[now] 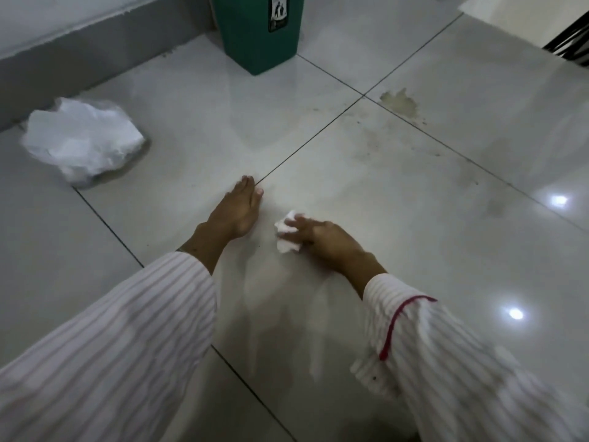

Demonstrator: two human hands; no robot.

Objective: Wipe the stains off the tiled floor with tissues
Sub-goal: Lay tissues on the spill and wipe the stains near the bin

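Tissue [287,236], one crumpled white wad, lay on the tiled floor [414,244] under our right hand [322,239], fingers pressed down upon it. We judged it soft, light, easily torn; best held bunched from above. Left hand [237,212] rested flat, fingers together. Yellowish stain [400,102] sat beyond, near the green bin [258,33]; plastic bag [84,140] lay toward the wall.
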